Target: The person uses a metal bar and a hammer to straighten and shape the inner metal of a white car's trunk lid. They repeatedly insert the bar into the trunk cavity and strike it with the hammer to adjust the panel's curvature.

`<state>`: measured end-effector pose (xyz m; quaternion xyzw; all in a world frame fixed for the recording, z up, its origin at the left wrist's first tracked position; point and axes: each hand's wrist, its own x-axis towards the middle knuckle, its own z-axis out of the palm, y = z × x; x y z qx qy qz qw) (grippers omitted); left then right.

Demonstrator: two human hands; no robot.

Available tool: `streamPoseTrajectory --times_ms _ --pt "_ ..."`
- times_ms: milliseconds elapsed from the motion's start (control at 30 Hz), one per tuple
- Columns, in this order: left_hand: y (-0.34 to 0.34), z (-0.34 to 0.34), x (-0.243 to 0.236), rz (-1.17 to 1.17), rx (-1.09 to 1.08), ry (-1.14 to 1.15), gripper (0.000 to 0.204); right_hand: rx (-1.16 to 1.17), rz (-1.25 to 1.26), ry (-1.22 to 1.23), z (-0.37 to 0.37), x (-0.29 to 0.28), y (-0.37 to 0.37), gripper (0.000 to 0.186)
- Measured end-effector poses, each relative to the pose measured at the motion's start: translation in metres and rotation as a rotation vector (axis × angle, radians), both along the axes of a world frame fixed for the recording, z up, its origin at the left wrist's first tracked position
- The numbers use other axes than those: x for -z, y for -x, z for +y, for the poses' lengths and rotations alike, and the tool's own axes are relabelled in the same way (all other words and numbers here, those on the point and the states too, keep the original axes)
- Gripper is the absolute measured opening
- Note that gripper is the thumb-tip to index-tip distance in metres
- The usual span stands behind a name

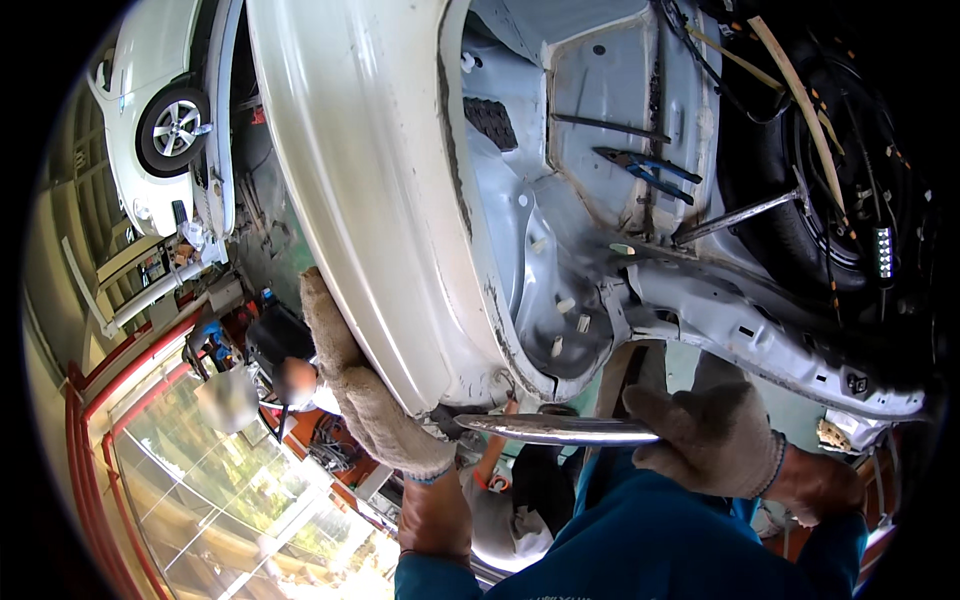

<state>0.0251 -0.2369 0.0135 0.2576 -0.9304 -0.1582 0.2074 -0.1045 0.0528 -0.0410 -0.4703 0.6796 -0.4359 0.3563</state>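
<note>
The person is working under a white car body [370, 180], at the curved lower edge of its panel. The left hand [365, 395], in a thick knit glove, is lying flat and open against that panel edge, pressing on it and holding nothing. The right hand [705, 440], in the same kind of glove, is squeezing tight around the end of a shiny metal bar [555, 430].

The bar is lying almost level, just below the bottom corner of the panel. Its free tip is pointing toward the left hand and sitting very near the torn, dark edge of the metal.

To do this well, I think the flat hand should be keeping the panel steady while the bar is pushing or tapping slowly. The tip should be staying on the metal edge and away from the gloved fingers, because a slip could pinch them. Small, gentle moves look safer than one big push.

The bar is looking smooth, round and silver, with a bright shine along the top. It is looking hard and heavy. The panel is looking white and dusty, with a rough, rusty rim. Inside the body, blue pliers [645, 165] are resting on bare metal.
</note>
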Motion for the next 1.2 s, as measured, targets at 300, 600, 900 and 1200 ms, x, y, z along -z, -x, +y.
streamPoseTrajectory --times_ms 300,600,900,1200 --pt "0.004 -0.001 -0.003 0.001 -0.045 -0.150 0.065 0.010 0.013 -0.012 0.005 0.002 -0.002 0.054" --pt "0.013 0.001 -0.001 0.051 0.044 -0.087 0.075 -0.061 -0.008 -0.013 0.003 0.003 0.001 0.053" --pt "0.009 0.005 0.003 0.146 -0.037 -0.116 0.066 -0.071 0.084 -0.036 0.003 -0.009 0.007 0.050" --pt "0.001 -0.005 0.013 0.106 0.133 0.189 0.066 -0.164 0.001 -0.086 -0.001 -0.001 0.007 0.055"
